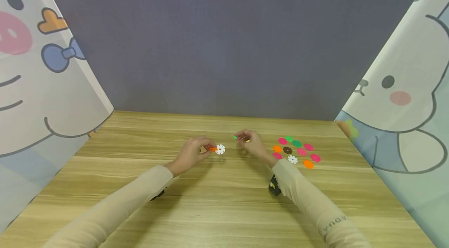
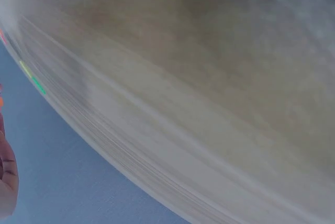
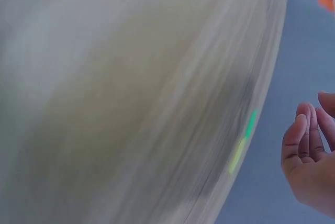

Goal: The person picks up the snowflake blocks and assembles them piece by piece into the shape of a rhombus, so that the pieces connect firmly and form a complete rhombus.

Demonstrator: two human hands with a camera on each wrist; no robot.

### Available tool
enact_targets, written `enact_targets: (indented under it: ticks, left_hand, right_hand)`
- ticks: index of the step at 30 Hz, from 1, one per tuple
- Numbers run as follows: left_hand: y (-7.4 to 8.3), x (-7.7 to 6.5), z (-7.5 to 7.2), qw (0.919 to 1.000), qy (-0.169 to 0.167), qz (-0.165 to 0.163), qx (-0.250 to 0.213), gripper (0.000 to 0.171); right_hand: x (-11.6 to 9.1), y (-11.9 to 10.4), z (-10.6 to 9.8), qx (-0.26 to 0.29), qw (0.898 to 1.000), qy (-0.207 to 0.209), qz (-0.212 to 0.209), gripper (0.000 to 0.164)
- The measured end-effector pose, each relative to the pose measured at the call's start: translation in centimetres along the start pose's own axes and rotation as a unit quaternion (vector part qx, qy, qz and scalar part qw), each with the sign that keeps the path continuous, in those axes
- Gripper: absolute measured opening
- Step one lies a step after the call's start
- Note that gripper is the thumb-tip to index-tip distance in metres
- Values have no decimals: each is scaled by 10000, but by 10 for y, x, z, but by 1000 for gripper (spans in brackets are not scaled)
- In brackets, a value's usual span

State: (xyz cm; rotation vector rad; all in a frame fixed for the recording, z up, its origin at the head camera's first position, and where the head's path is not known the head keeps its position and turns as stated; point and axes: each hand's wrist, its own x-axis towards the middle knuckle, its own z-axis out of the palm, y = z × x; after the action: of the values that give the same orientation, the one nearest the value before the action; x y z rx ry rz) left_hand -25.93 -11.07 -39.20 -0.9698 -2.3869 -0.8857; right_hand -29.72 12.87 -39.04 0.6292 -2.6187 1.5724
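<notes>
Orange disc [image 1: 213, 149], white disc [image 1: 220, 149]: light, stiff, we judge; hold by rims. Left hand [image 1: 192, 151] pinches orange; right hand [image 1: 254, 145] loosely curved, empty.

Wood-grain tabletop [image 1: 217, 209]; on its right, colourful notched discs [image 1: 302, 152]; nearer the middle, a green piece [image 3: 250, 123], a yellow piece [image 3: 237, 156]

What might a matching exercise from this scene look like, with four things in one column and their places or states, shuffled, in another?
Things:
1. Left grip
2. Brown disc
3. Right grip
4. Blue bow tie

Places or states:
A. Beside a green piece, as the head camera sees it
B. Printed on the wall at the picture's left
C. Among the scattered discs
D. Pinching an orange piece

Right pairs: 1-D, 2-C, 3-A, 4-B.
</notes>
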Motion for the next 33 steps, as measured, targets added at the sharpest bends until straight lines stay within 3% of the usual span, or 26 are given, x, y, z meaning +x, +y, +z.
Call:
enact_targets:
  ticks: [9,19,33]
  left_hand:
    - [3,-3,-1,9999,-39,-52,124,23]
    - [4,-5,-2,9997,-133,-179,134,21]
    - [5,-4,-4,9995,-163,-224,149,21]
  right_hand:
    - [11,18,-20,-936,9954,193,82,25]
    - [21,36,-34,-1594,9865,-265,250,31]
    - [25,36,-29,-2150,9737,-709,250,28]
